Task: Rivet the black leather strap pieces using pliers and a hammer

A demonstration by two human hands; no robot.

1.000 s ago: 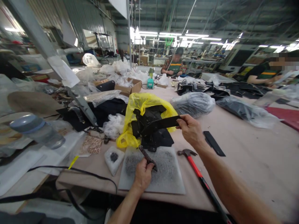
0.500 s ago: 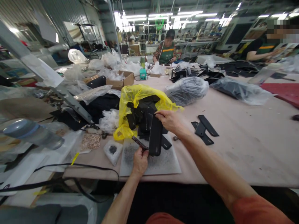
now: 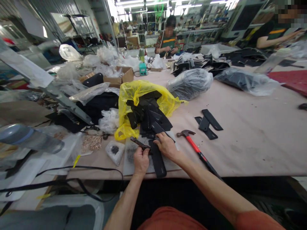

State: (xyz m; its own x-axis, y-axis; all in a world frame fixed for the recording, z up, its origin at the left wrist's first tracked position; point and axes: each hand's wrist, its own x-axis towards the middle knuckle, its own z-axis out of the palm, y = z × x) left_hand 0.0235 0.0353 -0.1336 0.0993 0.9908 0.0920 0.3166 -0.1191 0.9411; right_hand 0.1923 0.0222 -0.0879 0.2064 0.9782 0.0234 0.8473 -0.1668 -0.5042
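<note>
My left hand (image 3: 141, 159) is closed on a dark narrow tool (image 3: 137, 143), its far end pointing up and left. My right hand (image 3: 167, 146) pinches the upper end of a long black strip (image 3: 158, 161), which lies over the front of a pale speckled board (image 3: 129, 163). Just beyond the hands, black pieces (image 3: 152, 116) spill out of a yellow mesh bag (image 3: 123, 95). A claw hammer with a red and black handle (image 3: 194, 145) lies to the right of my right hand.
Several black strips (image 3: 209, 124) lie on the table at right. A small white tray of dark bits (image 3: 115, 151) is on the left, near copper-coloured rings (image 3: 92, 143). Wrapped bundles (image 3: 190, 83) lie behind. A person (image 3: 168, 40) sits across the table.
The black strip has come down from upright onto the board, nearer to me. My right hand and forearm have moved down and left, uncovering the hammer. The view has tilted down slightly.
</note>
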